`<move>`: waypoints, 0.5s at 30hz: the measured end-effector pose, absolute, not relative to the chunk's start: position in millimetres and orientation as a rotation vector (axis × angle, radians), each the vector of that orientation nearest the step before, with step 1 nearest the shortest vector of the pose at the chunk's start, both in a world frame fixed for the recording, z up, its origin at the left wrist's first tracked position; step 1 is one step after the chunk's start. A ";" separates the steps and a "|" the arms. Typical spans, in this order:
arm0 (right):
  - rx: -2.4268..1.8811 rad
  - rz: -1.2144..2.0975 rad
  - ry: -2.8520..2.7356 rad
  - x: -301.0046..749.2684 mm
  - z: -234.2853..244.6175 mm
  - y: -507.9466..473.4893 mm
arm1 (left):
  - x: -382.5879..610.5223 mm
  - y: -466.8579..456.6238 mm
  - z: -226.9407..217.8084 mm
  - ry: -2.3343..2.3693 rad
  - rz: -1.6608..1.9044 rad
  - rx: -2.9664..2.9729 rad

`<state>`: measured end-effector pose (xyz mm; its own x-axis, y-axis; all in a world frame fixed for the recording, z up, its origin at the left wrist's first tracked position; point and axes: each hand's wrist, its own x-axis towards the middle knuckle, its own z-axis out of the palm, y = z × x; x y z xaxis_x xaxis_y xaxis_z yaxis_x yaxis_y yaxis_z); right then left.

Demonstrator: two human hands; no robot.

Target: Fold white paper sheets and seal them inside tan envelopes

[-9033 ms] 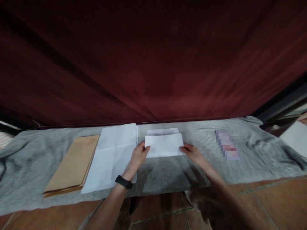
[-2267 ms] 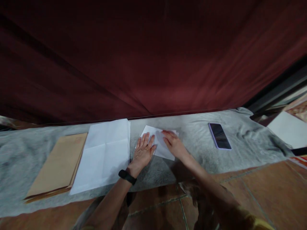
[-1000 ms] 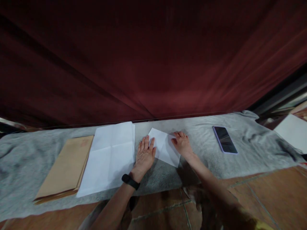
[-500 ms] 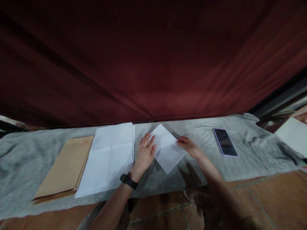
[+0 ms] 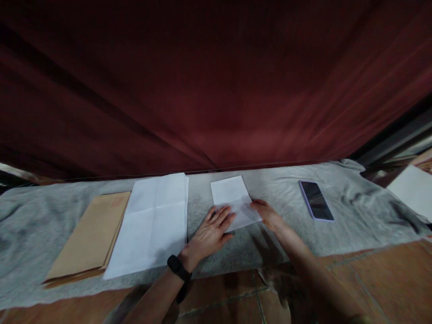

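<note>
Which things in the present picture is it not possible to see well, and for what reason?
All in the head view:
1. Folded white paper: its near-left corner is covered by the left hand.
2. Red print on the brown envelopes: too small and blurred to read.
3. White paper stack: the top sheet hides how many lie beneath.
4. White flat object: cut off by the right edge.

There is one phone (image 5: 316, 201), one handled paper (image 5: 231, 191), one brown stack (image 5: 89, 236)

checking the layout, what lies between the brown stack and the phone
In the head view, between the brown stack and the phone lie large white sheets, then a small white paper with the left hand and right hand on it.
</note>
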<state>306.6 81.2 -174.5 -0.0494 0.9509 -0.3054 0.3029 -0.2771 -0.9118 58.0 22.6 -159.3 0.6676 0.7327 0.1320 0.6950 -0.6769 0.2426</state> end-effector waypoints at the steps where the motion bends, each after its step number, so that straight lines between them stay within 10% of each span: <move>1: -1.610 1.402 -1.288 307.6 -173.0 79.2 | 56.7 22.5 -161.6 1.197 0.311 2.710; 7: -1.685 1.717 -1.203 322.9 -157.4 71.8 | 49.8 26.5 -159.7 1.205 0.220 2.738; 15: -1.708 0.539 -1.993 314.9 -150.3 87.9 | 51.7 11.9 -156.2 1.083 0.209 2.729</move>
